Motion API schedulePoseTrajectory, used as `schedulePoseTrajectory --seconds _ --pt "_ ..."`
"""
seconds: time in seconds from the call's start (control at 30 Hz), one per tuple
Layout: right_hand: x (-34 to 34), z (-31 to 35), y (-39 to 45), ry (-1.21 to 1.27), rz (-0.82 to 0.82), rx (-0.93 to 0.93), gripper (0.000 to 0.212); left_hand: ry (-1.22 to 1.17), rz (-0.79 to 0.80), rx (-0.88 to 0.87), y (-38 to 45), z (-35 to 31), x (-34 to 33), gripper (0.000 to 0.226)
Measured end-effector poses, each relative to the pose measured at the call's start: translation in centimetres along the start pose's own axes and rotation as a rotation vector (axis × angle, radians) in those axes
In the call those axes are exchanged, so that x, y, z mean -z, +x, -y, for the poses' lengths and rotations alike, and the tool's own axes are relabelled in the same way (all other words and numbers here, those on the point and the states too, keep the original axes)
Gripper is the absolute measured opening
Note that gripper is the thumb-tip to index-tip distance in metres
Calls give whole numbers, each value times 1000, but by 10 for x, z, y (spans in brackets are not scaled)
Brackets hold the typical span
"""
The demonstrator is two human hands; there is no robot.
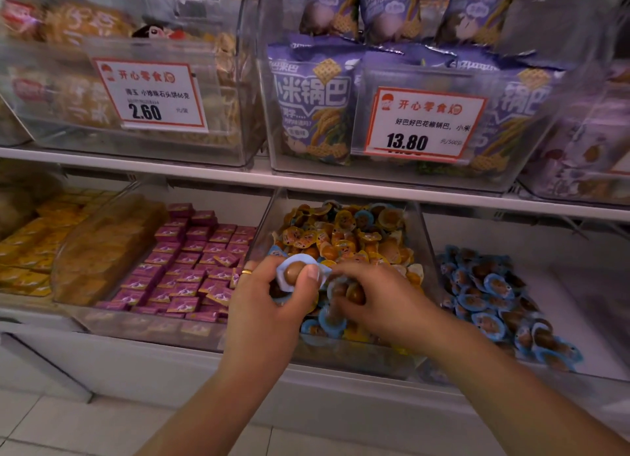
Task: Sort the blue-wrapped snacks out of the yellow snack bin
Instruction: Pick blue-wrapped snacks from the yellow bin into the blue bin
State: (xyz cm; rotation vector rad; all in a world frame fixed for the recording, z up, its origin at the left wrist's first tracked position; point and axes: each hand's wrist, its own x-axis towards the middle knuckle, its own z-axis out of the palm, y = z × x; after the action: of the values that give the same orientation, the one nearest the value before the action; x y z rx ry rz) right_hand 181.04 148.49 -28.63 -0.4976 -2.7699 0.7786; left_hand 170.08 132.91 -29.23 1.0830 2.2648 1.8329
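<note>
Shop shelving [204, 177] carries the clear yellow snack bin [422, 237]. Left hand [272, 295] pinches one blue-wrapped snack [295, 271] above the bin's front; right hand [371, 302] fingers curl around more there. These packs look light, slick and crinkly, best pinched by the wrapper rim.

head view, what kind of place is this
Most likely a snack shop's bulk aisle: printed price tags on clear bins, white shelving, and heaps of small wrapped snacks that both hands, left and right, pick through.
</note>
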Motion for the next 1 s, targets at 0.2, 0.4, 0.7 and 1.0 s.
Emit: schedulePoseTrajectory --seconds 0.2,0.4,0.7,1.0 --pt "16 2 6 429 -482 -86 27 -336 10 319 9 -6 -11 30" --pt "11 20 9 1173 -523 -475 11 -403 115 410 19 -12 -26 34" --pt "13 52 -4 1810 -42 -590 62 252 162 -390 4 -19 -50 34" --pt "30 34 -27 1462 -134 -396 17 288 283 -472 1 -37 -64 85"
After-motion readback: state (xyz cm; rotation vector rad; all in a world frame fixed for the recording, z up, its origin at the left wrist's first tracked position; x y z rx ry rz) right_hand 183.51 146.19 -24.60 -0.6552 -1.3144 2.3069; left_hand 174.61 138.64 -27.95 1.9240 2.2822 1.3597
